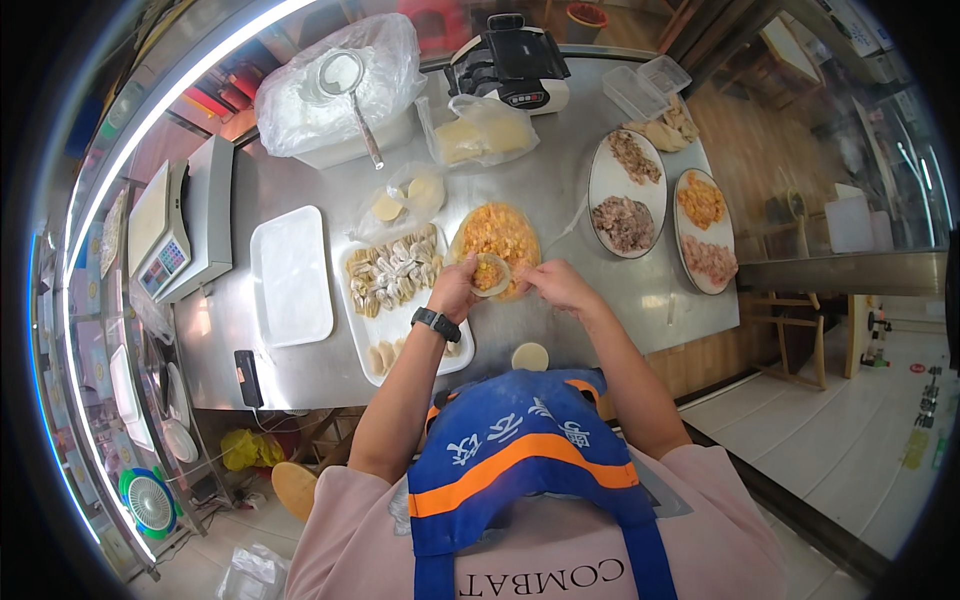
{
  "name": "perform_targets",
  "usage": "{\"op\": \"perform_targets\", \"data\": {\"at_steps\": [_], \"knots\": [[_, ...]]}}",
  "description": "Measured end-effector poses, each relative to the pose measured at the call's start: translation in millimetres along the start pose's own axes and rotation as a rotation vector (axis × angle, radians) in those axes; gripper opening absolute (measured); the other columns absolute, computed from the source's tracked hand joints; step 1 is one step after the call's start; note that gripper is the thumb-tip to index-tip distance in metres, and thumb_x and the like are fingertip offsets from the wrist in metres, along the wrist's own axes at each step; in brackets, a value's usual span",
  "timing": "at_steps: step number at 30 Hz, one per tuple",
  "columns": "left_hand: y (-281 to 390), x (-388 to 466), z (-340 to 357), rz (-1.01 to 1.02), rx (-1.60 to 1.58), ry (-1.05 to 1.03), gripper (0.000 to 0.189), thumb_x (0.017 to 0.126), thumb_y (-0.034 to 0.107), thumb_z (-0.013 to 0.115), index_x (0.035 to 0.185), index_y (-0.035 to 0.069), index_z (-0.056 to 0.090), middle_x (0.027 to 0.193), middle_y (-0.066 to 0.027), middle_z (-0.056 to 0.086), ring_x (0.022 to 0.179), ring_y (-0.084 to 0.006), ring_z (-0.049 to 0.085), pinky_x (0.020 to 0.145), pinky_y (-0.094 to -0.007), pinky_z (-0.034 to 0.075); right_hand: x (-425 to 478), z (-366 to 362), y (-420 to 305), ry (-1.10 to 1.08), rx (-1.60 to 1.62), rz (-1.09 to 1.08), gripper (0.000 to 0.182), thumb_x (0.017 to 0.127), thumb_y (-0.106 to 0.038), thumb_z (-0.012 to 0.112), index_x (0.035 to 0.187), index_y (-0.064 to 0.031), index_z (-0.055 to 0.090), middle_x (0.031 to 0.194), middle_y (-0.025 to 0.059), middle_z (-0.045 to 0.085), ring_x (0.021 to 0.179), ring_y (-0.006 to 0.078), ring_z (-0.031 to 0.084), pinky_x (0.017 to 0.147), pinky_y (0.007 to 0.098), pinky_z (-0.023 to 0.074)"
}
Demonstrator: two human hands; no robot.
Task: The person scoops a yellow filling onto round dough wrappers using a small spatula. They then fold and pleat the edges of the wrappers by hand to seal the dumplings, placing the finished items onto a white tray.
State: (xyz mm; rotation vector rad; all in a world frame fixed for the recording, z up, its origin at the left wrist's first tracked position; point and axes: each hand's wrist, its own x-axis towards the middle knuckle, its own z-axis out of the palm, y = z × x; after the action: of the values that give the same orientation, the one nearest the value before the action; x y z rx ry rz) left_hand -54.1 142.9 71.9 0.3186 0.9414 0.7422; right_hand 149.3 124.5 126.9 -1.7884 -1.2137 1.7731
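My left hand (454,289) holds a round dumpling wrapper (491,288) with a mound of orange-yellow filling (489,276) at its middle. My right hand (559,286) is at the right edge of a plate of the same chopped filling (499,231), its fingertips drawn together; whether a thin tool is between them is too small to tell. Left of the plate, a white tray (412,326) carries rows of folded dumplings (394,270) and several smooth, pale ones (386,355) near its front, partly behind my left forearm. One flat wrapper (529,357) lies at the table's front edge.
Bagged wrappers (409,196) and bagged dough (484,137) lie behind the tray. A flour bin with a sieve (341,73) and a black-and-white machine (517,67) stand farther back. Oval plates of fillings (628,191) (705,229) sit right; a second tray (292,277), phone (247,379) and scale (161,251) left.
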Motion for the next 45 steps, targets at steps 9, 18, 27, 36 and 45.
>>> {"op": "perform_targets", "data": {"at_steps": [9,18,27,36,45], "knots": [[15.7,20.0,-3.7,-0.066,0.055,0.068,0.044,0.104,0.028,0.034,0.127,-0.008,0.043,0.121,-0.0195,0.057,0.107,-0.0291,0.062,0.089,-0.0395,0.053,16.4,-13.3,6.0,-0.187,0.210,0.152,0.043,0.091,-0.041,0.058,0.077,-0.0019,0.068,0.052,-0.0034,0.042,0.041,0.0066,0.033,0.038,0.0242,0.0237],[12.7,31.8,-9.3,-0.119,0.166,0.069,0.051,0.103,0.037,0.034,0.121,-0.007,0.050,0.113,-0.0171,0.061,0.097,-0.0245,0.064,0.075,-0.0348,0.054,26.8,-9.8,0.9,-0.158,0.155,0.177,0.040,0.090,-0.037,0.060,0.074,-0.0027,0.070,0.062,0.0009,0.053,0.057,0.0096,0.046,0.053,0.0260,0.0369],[15.9,31.4,-3.2,-0.137,0.185,0.089,0.053,0.103,0.041,0.034,0.117,-0.006,0.053,0.107,-0.0148,0.064,0.085,-0.0218,0.067,0.062,-0.0315,0.054,28.9,-9.0,-2.4,-0.132,0.087,0.120,0.043,0.095,-0.042,0.053,0.083,-0.0031,0.067,0.052,-0.0075,0.033,0.040,0.0045,0.023,0.038,0.0247,0.0168],[22.9,32.0,-8.8,-0.146,0.152,0.036,0.049,0.103,0.037,0.035,0.122,-0.006,0.048,0.115,-0.0158,0.060,0.099,-0.0251,0.065,0.074,-0.0352,0.056,48.7,-28.1,25.2,-0.187,0.327,0.293,0.046,0.098,-0.042,0.048,0.092,-0.0001,0.064,0.051,-0.0083,0.030,0.040,0.0036,0.021,0.038,0.0246,0.0152],[12.9,40.4,-19.5,-0.163,0.125,0.008,0.047,0.103,0.033,0.034,0.130,-0.006,0.040,0.124,-0.0175,0.056,0.108,-0.0286,0.062,0.083,-0.0387,0.055,51.2,-20.4,31.4,-0.208,0.347,0.309,0.045,0.097,-0.043,0.048,0.090,-0.0009,0.062,0.051,-0.0100,0.028,0.038,0.0024,0.020,0.037,0.0235,0.0131]]}}
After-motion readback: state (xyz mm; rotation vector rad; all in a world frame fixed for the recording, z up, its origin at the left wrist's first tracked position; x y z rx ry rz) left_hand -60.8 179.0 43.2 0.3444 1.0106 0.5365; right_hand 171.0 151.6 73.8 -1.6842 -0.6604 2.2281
